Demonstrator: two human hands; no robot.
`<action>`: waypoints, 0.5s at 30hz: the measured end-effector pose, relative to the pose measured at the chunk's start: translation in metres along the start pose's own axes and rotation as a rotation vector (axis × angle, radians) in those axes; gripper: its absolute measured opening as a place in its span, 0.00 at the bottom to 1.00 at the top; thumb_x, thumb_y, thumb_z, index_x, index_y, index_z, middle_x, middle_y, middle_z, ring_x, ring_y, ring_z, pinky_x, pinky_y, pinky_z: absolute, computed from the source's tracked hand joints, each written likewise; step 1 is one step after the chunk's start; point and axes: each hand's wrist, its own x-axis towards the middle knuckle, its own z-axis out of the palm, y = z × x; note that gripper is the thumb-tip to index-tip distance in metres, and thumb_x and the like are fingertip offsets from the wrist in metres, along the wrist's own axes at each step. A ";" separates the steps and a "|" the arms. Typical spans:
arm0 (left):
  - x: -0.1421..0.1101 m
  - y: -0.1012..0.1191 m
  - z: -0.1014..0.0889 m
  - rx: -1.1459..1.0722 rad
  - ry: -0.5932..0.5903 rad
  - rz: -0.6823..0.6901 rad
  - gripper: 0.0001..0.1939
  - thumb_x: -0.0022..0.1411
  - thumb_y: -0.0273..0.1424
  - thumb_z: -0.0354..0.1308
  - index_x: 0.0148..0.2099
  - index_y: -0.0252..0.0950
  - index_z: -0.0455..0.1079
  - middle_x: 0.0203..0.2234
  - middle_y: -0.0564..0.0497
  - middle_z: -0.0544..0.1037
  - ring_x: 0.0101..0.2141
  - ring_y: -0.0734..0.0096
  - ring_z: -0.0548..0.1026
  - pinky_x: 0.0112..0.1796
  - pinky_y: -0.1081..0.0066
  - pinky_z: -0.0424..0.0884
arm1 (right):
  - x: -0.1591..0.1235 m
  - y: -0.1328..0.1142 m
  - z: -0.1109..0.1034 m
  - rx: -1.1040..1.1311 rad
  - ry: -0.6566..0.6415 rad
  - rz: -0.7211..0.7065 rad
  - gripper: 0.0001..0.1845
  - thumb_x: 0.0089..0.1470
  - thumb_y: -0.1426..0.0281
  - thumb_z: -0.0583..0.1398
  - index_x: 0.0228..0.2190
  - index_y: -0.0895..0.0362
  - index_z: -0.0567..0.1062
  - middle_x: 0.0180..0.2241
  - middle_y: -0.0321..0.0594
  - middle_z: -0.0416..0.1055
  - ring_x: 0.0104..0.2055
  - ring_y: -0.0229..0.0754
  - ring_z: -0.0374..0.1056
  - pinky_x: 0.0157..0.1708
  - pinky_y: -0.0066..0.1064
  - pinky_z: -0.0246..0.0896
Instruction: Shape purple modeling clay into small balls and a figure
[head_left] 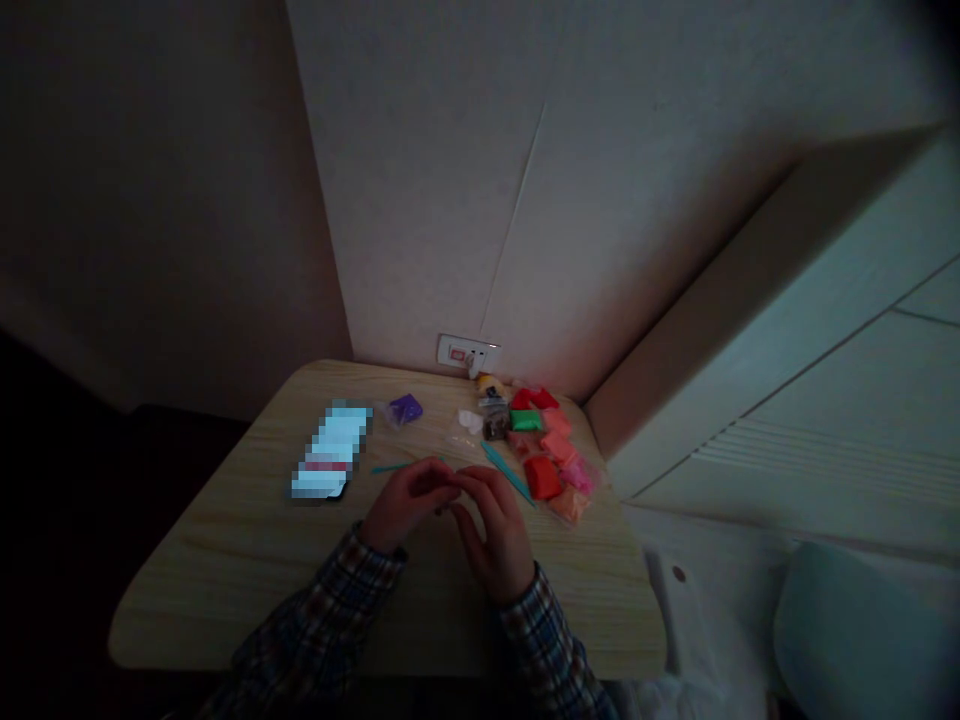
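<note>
My left hand (409,500) and my right hand (495,530) meet over the middle of the wooden table (247,580). The fingers of both are curled, and their tips come together around something small that I cannot make out. A thin teal stick (390,467) lies just behind my left hand. To the right of my right hand's fingers rests a longer teal tool (508,472), flat on the wood. Beyond it are bags of what looks like soft modelling clay, among them a red one (542,478), a green one (526,420) and a dark one (496,426).
A phone (330,455) with a lit, blurred screen lies at the left. Behind my hands are a purple packet (406,408) and a white piece (470,421). Pink and peach packets (570,503) sit near the right edge. A wall socket (468,354) is above the table's back edge.
</note>
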 end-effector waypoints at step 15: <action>0.003 -0.011 -0.023 0.153 0.090 0.023 0.17 0.53 0.41 0.56 0.37 0.33 0.71 0.17 0.57 0.64 0.18 0.79 0.61 0.19 0.78 0.56 | 0.004 0.032 -0.008 -0.087 0.141 0.167 0.04 0.53 0.73 0.54 0.33 0.57 0.68 0.30 0.39 0.66 0.33 0.39 0.64 0.34 0.31 0.63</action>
